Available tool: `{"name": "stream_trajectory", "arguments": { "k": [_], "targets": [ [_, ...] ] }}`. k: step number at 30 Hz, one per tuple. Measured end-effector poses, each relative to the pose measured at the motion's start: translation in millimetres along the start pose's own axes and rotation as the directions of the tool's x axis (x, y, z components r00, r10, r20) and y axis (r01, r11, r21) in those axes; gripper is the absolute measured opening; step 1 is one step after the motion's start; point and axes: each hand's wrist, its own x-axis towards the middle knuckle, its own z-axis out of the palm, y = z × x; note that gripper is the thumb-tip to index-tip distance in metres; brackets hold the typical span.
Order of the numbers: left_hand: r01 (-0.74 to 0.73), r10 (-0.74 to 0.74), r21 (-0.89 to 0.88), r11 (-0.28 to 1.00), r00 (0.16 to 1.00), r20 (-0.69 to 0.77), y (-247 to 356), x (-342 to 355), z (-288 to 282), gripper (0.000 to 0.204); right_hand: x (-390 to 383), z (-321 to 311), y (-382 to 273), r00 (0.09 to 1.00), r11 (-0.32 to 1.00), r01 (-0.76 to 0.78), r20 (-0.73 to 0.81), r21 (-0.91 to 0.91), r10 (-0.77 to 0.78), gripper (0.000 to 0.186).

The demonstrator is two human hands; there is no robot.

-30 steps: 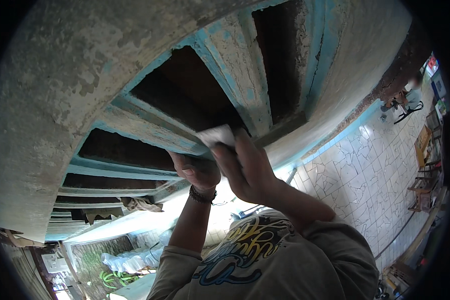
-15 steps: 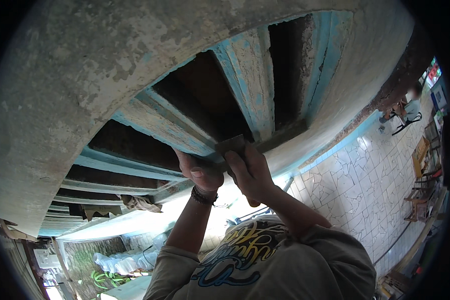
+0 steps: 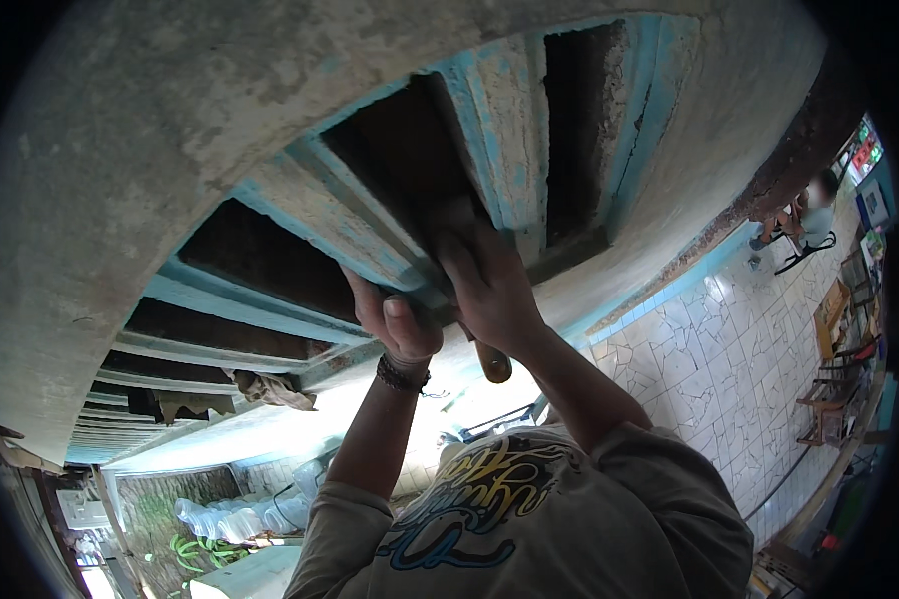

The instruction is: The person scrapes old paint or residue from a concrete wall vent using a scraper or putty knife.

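Overhead is a row of slats with worn, flaking pale-blue paint and dark gaps between them. My left hand (image 3: 398, 317) is wrapped round the lower end of one painted slat (image 3: 345, 210), its thumb showing on the near side. Beside it, my right hand (image 3: 489, 290) grips a scraper (image 3: 492, 363), whose rounded wooden handle end sticks out below the palm. The scraper's flat blade, dim in shadow, reaches up into the dark gap between this slat and the flaking one (image 3: 504, 130) to its right. Whether the blade touches wood, I cannot tell.
A grimy ledge (image 3: 569, 255) runs below the slats. Crumpled cloth (image 3: 273, 389) hangs at the left. Clear plastic bottles (image 3: 240, 516) lie lower left. Far right, a seated person (image 3: 814, 215) is on the tiled floor (image 3: 669, 369), near wooden furniture (image 3: 827, 404).
My right hand has moved up and into the gap with the scraper, turning so more of its handle shows below. My left hand keeps its hold on the slat.
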Motion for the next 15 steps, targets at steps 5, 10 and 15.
{"name": "stream_trajectory", "arguments": {
  "k": [5, 10, 15],
  "targets": [
    [-0.091, 0.097, 0.188, 0.978, 0.995, -0.02, -5.5, 6.7, -2.6, 0.074, -40.7, -32.7, -44.1, 0.712, 0.611, -0.702, 0.348, 0.366, 0.61, 0.016],
    [-0.056, 0.055, 0.095, 0.994, 0.998, 0.015, -0.6, 5.1, -6.8, 0.062, -37.7, -45.9, -47.4, 0.475, 0.308, -0.874, 0.53, 0.375, 0.702, 0.017],
    [-0.154, 0.165, 0.105, 0.983, 0.981, -0.104, 18.6, -10.7, 12.1, 0.052, -21.2, -37.8, -44.6, 0.558, 0.374, -0.817, 0.437, 0.44, 0.705, 0.019]
  ]
}}
